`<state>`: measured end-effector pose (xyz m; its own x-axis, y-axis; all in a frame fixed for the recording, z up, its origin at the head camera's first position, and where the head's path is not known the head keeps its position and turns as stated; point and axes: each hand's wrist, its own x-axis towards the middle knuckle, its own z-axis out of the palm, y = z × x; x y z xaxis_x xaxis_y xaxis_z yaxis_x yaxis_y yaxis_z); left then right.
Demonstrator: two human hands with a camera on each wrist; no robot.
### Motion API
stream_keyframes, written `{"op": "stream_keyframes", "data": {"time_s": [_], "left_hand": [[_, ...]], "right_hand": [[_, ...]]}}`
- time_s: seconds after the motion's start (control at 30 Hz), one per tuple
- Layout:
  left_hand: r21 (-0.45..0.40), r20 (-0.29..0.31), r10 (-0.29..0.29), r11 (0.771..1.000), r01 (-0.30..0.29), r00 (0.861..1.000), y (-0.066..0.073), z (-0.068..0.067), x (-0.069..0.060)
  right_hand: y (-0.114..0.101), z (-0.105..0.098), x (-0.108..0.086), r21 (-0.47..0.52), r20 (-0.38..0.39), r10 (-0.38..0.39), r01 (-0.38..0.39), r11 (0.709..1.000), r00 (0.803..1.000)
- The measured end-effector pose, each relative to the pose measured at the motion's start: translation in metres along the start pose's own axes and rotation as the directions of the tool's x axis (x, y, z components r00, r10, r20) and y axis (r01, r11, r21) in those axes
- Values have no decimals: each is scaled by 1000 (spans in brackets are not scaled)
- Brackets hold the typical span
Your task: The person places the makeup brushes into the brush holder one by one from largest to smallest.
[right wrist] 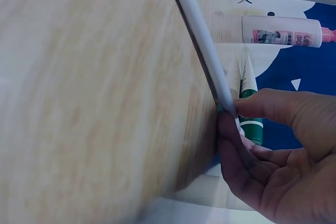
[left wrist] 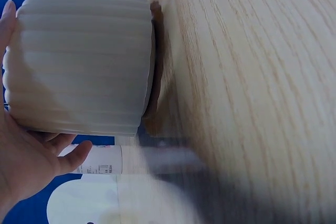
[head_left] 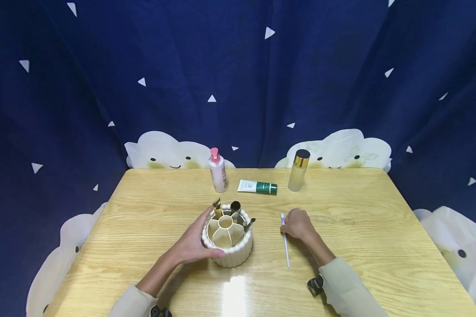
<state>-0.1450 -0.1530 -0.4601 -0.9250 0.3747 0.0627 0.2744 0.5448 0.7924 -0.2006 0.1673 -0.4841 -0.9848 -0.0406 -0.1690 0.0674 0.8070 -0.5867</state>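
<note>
A cream ribbed holder (head_left: 233, 257) with a beaded rim and several compartments stands in front of me. My left hand (head_left: 194, 242) grips it from the left side, thumb at the front and fingers reaching round the back. In it are makeup brushes (head_left: 235, 206) with dark heads, a gold-coloured item (head_left: 218, 210) and a thin dark-tipped tool (head_left: 250, 223). To the right, my right hand (head_left: 299, 225) pinches a slim white stick (head_left: 286, 248) between thumb and fingers, low over the table. The right wrist view shows the white stick (right wrist: 202, 40) reaching out from the pinch.
Behind the holder stand a pink-topped pump bottle (head_left: 218, 174), a white-and-green tube (head_left: 258, 187) lying flat, and a bottle with a black and gold cap (head_left: 299, 171). The wooden table (head_left: 135, 207) ends at a blue curtain (head_left: 238, 66).
</note>
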Motion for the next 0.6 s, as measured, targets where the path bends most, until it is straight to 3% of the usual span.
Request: {"op": "stream_keyframes", "data": {"time_s": [0.27,0.6], "left_hand": [[12,-12,7,1000,-7,1000,-1,-1,1],[32,-3,-6,999,6,1000,1,0,0]], "right_hand": [[3,-2,-8,110,-22,10,-7,994,1000],[-11,-18,-25,254,-26,-40,46,966,999]]}}
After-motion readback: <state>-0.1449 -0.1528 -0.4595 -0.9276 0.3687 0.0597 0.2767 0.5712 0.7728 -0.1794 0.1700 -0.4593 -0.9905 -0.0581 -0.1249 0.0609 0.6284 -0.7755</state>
